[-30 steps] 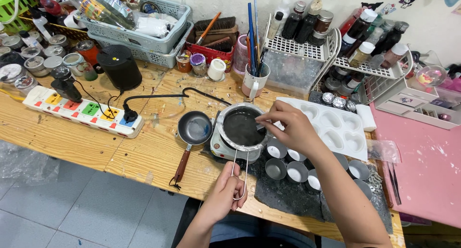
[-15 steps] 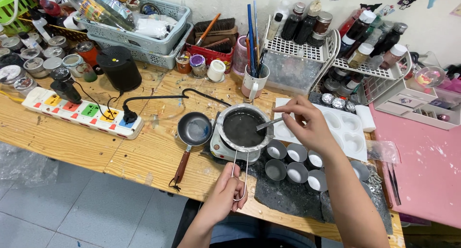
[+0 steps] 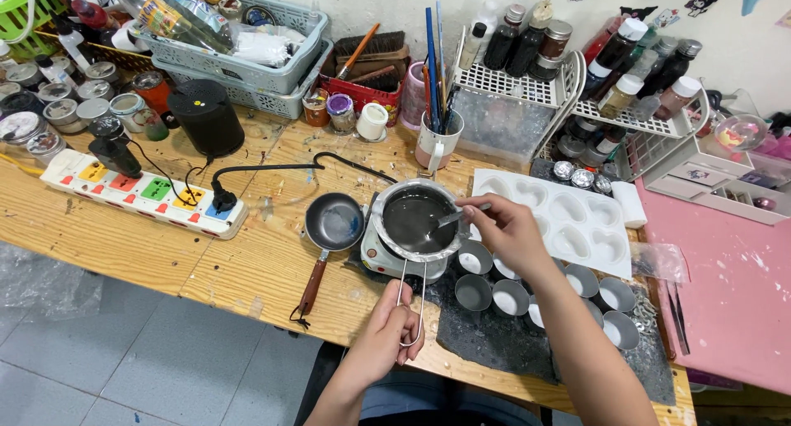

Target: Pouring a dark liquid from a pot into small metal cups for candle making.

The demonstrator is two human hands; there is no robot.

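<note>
While my left hand (image 3: 387,331) grips the wire handle of the round metal melting pot (image 3: 414,220) near the worktop's front edge, my right hand (image 3: 504,232) pinches a thin metal stirrer (image 3: 456,217) in its dark liquid; it looks hot and sloshy, so I judge that handle the safest hold.

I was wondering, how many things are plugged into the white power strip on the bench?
2. On the power strip, a bulky black adapter sits near its left end, and a black plug with a cable sits near its right end. None looks hidden.
</note>
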